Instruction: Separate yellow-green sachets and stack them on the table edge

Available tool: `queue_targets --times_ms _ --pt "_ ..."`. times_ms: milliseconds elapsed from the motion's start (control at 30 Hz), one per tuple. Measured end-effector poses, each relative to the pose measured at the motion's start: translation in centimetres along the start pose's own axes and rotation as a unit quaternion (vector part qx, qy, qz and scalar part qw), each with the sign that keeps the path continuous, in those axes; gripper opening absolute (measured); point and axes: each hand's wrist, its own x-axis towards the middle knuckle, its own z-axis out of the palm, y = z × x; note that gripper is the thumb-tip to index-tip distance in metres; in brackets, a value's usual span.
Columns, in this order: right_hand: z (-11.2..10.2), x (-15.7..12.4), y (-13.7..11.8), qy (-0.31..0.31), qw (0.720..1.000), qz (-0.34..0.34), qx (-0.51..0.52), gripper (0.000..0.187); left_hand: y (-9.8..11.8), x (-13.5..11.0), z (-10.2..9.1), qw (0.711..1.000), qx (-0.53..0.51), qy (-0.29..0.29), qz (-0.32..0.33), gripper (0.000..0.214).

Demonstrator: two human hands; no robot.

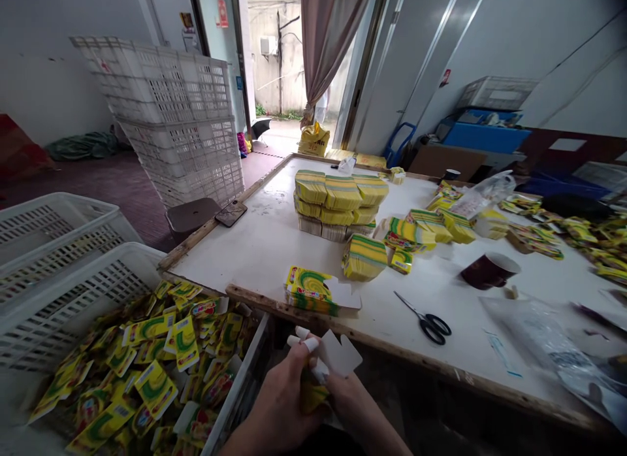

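Note:
Low in front of the table edge, my left hand (pixel 287 394) and my right hand (pixel 350 397) are close together, both closed around one small folding carton (pixel 341 355). Its white inner side and notched flap face up, and a bit of yellow shows below. White coverings sit on some fingertips of my left hand. Just beyond lies a stack of flat yellow-green cartons (pixel 313 291) by the table's front edge. To the left, a white plastic crate (pixel 142 257) holds a heap of yellow-green cartons (pixel 157 384).
On the white table (pixel 245 253) stand bundled carton stacks (pixel 337 198), black-handled scissors (pixel 431 325), a dark mug (pixel 490 271), a phone (pixel 231 213) and a clear plastic bag (pixel 553 351). Tall stacked crates (pixel 181 116) and a brown stool (pixel 191 217) stand left of the table.

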Motion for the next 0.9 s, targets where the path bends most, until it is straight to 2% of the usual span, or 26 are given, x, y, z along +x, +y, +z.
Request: queue_targets --times_ms 133,233,367,433,533,600,733,900 --pt "-0.1 0.3 0.7 0.015 0.999 -0.031 -0.021 0.061 -0.1 0.0 -0.2 1.000 0.003 -0.009 0.000 0.058" --pt "-0.4 0.0 1.6 0.027 0.989 -0.085 -0.121 0.062 -0.6 0.3 -0.2 1.000 -0.008 -0.011 0.006 0.061" --pt "-0.4 -0.7 2.3 -0.029 0.940 -0.166 -0.298 0.063 -1.2 0.7 0.1 0.999 -0.002 0.027 0.035 0.067" --pt "-0.7 -0.7 2.7 -0.038 0.918 -0.202 -0.338 0.060 -1.3 0.6 -0.2 0.999 -0.003 0.045 0.006 0.063" --pt "-1.3 -0.2 3.1 -0.014 0.899 -0.237 -0.368 0.056 -1.4 0.3 -1.3 0.997 0.010 0.054 -0.049 0.064" --pt "-1.6 0.0 3.1 -0.033 0.886 -0.235 -0.399 0.053 -1.4 0.0 -2.1 0.996 0.025 0.037 -0.074 0.063" --pt "-1.9 -0.1 1.5 -0.109 0.861 -0.167 -0.467 0.054 -1.4 -0.4 -3.4 0.994 0.037 0.001 -0.105 0.058" --pt "-2.1 -0.5 -1.9 -0.152 0.867 -0.141 -0.452 0.041 -0.9 -0.1 -3.9 0.995 0.021 -0.044 -0.087 0.063"
